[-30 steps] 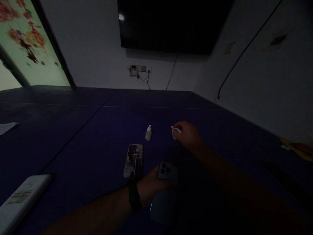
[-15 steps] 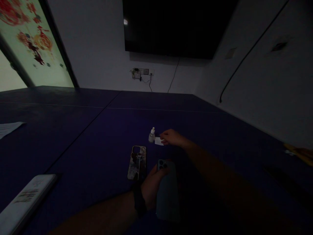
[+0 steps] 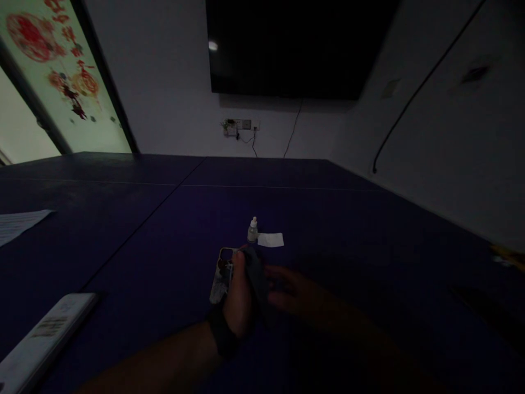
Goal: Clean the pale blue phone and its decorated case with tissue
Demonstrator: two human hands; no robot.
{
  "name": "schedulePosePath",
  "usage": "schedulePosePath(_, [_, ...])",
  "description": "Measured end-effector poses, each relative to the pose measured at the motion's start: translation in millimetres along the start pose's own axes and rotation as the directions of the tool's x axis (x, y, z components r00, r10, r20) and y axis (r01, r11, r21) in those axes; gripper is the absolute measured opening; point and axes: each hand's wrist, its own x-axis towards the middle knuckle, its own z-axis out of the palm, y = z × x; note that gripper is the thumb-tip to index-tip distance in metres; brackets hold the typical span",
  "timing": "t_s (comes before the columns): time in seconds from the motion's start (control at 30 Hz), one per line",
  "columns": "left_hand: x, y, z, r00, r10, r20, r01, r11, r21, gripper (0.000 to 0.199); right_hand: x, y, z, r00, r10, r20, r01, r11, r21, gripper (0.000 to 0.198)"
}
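Note:
My left hand (image 3: pixel 238 295), with a dark band on its wrist, is closed round a dark phone (image 3: pixel 257 279), which is turned up on its side. Close to the phone's right side is my right hand (image 3: pixel 289 290), its fingers apart and slightly blurred; whether they touch the phone I cannot make out. Partly covered by the left hand, a patterned phone case (image 3: pixel 219 282) lies on the dark blue table. Beyond the hands stand a small dropper bottle (image 3: pixel 252 232) with a white top and, beside it, a flat white slip of paper (image 3: pixel 270 239).
A long white box (image 3: pixel 47 334) lies at the near left of the table (image 3: pixel 164 230). Farther left is a printed sheet (image 3: pixel 24 223). A yellow object (image 3: pixel 508 257) sits at the right edge. A large screen (image 3: pixel 287 49) hangs on the far wall.
My right hand has let go of the white paper and drawn back to the phone. The left hand has raised the phone and turned it from lying flat onto its side.

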Motion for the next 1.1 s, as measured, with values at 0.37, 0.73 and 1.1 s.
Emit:
schedulePosePath(0.37, [-2,77,19,0.943,0.033,0.330,-0.258,0.697,0.669,0.053,30,29,10,0.951,-0.260,-0.169,0.307,0.864,0.399,0.060])
schedulePosePath(0.73, [12,84,4,0.979,0.193,0.073,0.071,-0.649,0.758,0.072,34,46,18,0.934,-0.188,-0.303,0.333,0.762,0.556,0.059])
schedulePosePath(1.1, [11,68,-13,0.973,0.215,0.077,0.082,-0.644,0.761,0.066,33,44,19,0.936,-0.217,-0.279,0.329,0.822,0.466,0.057])
